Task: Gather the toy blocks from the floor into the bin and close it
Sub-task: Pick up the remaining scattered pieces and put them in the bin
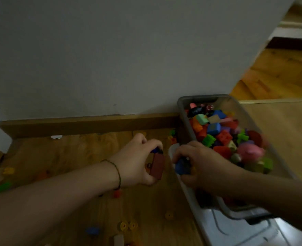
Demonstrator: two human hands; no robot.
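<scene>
Hands gripping blocks beside bin (184, 110), centre frame.
Left hand (137, 160) is clutching a brown block (157, 166); right hand (198, 162) is closing round a blue block (181, 167) at the bin's rim; floor blocks (129, 225) are blurring, lower left.

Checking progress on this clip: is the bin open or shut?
Open. The bin has no lid on top, and the blocks piled inside show plainly.

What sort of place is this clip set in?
Most likely a room in a home, perhaps a play area. A wood floor meets a plain wall with a wooden skirting, loose toy blocks lie scattered about, and a clear bin of blocks sits by the wall.
</scene>
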